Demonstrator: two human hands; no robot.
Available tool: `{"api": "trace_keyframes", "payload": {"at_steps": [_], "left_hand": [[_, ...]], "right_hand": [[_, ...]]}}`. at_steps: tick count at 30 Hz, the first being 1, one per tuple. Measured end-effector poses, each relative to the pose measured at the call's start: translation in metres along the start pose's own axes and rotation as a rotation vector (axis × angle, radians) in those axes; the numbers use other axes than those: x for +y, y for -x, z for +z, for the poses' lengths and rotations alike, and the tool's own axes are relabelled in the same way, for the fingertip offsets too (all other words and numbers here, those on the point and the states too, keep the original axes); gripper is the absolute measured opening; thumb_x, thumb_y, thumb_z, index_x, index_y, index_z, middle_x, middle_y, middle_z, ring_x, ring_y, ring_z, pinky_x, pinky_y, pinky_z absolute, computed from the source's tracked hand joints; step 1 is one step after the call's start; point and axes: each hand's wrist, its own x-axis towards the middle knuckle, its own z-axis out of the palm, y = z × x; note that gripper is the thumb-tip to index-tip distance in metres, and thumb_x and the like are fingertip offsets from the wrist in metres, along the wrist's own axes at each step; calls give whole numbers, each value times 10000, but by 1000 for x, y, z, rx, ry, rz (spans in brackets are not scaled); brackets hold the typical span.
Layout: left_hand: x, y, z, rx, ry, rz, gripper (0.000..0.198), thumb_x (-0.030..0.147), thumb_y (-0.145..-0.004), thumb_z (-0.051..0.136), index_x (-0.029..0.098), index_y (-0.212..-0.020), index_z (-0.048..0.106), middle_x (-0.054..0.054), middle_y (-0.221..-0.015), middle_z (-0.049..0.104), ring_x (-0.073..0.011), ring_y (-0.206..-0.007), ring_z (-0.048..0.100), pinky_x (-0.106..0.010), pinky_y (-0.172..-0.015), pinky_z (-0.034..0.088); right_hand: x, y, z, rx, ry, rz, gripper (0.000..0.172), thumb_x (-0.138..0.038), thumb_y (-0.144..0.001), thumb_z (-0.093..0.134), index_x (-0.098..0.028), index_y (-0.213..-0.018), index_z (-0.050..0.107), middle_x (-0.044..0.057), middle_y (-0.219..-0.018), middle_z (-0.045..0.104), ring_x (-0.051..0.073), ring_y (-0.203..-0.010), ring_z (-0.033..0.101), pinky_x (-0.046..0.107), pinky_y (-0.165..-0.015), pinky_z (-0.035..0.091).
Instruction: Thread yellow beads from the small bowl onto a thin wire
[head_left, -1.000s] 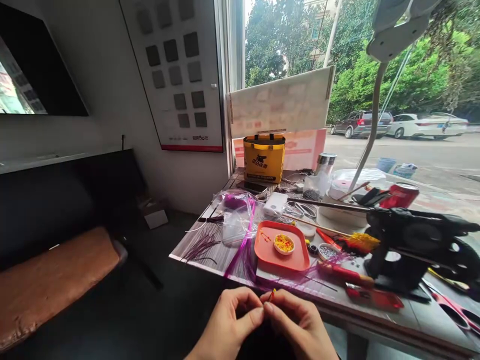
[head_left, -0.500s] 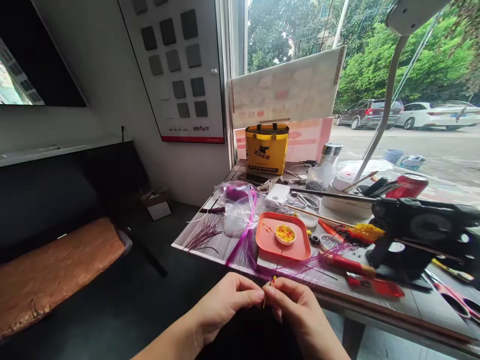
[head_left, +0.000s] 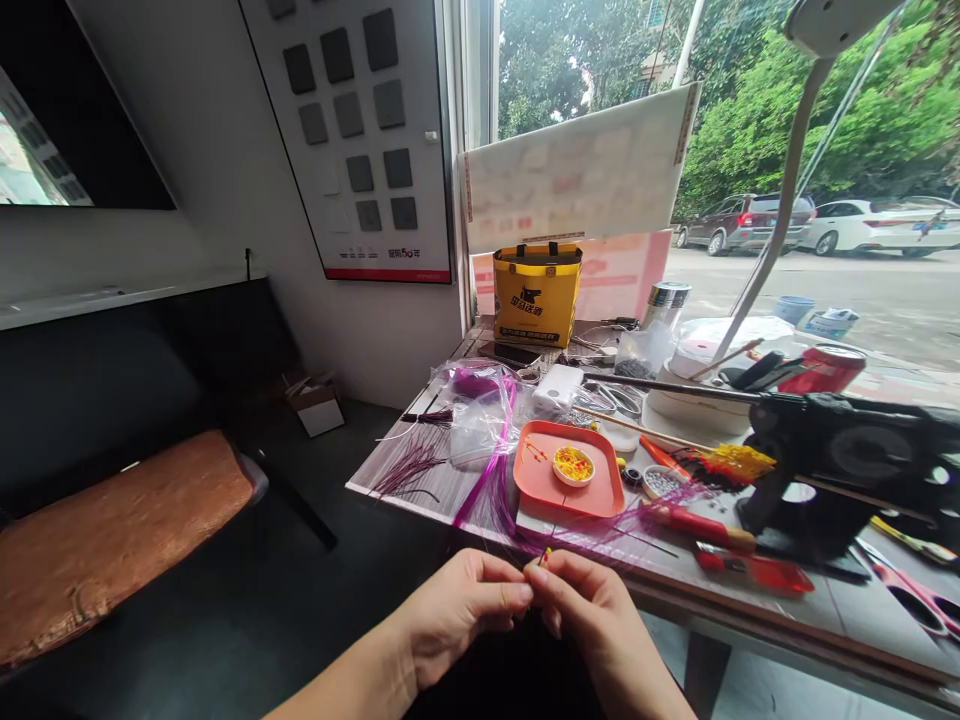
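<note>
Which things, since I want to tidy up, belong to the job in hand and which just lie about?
Likely in use:
small yellow-and-red piece, held in the right hand
white bowl of yellow and red bits
orange tray under it

Probably just lying about:
yellow bag
red can
cardboard box on the floor

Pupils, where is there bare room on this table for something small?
Free: front corners of the tray, beside the bowl; table edge between dark strands and purple strands; a patch in front of the black device, left of the scissors. Crowded: from the tray back to the yellow bag.
</note>
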Motion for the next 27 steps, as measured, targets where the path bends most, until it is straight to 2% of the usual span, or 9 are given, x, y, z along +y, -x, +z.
{"api": "trace_keyframes", "payload": {"at_steps": [5,7,9,11,13,16,21,24,27], "left_hand": [[4,3,1,54,8,23,311,318,-475,816,99,-640,670,-35,-640,573,-106,-635,459,-210,-633,324],[7,6,1,74,-3,26,288,304,-473,809,108,-634,672,-44,-663,601,-112,-649,472,-211,-641,333],[10,8,2,48,-21,21,250,278,-482,789,106,-621,673,-51,-663,613,-117,-652,479,-211,-642,336],[11,8,2,25,-13,28,218,249,-478,771,107,-609,670,-49,-647,610,-126,-656,484,-218,-650,341],[11,8,2,11,-1,39,213,244,-487,760,106,-624,672,-44,-634,599,-131,-657,485,-228,-667,347],[12,8,3,-10,-15,53,231,260,-523,738,90,-669,683,-40,-626,579,-119,-641,464,-223,-671,343],[14,5,2,1,-6,50,102,174,-463,638,116,-546,650,-21,-571,573,-102,-590,440,-193,-604,322],[14,1,-1,-55,14,-9,85,164,-446,615,117,-515,631,-7,-515,539,-92,-542,425,-195,-587,316],[15,-2,-3,-143,23,-88,104,149,-425,617,101,-516,633,-21,-499,544,-103,-527,450,-211,-596,328]], "right_hand": [[2,10,-4,37,133,-139,344,-456,-725,655,-132,-810,581,-11,-647,512,61,-524,410,161,-484,329],[-1,15,-10,175,341,-428,210,-358,-803,587,-178,-908,555,5,-770,560,104,-653,517,183,-579,417],[-6,17,-17,191,668,-848,128,-214,-850,503,-199,-970,545,27,-950,590,152,-919,552,231,-817,428],[-11,14,-22,51,985,-1208,219,-127,-859,441,-188,-1039,549,39,-1104,578,189,-1149,455,300,-1025,289],[-14,7,-23,-87,1184,-1373,246,-127,-882,407,-165,-1081,547,44,-1158,573,205,-1243,368,351,-1100,156],[-14,1,-21,-134,1286,-1404,249,-144,-921,345,-120,-1089,527,68,-1132,597,166,-1226,400,337,-1113,154],[-32,7,-18,-199,1319,-1416,312,-104,-919,244,-50,-1080,506,110,-1051,633,107,-1087,528,217,-1048,303],[-60,12,-15,-394,1421,-1455,364,-97,-913,219,-77,-1024,566,92,-984,661,151,-939,611,249,-930,452],[-89,13,-10,-722,1585,-1477,308,-97,-877,330,-112,-875,638,98,-884,682,187,-765,651,292,-828,527]]}}
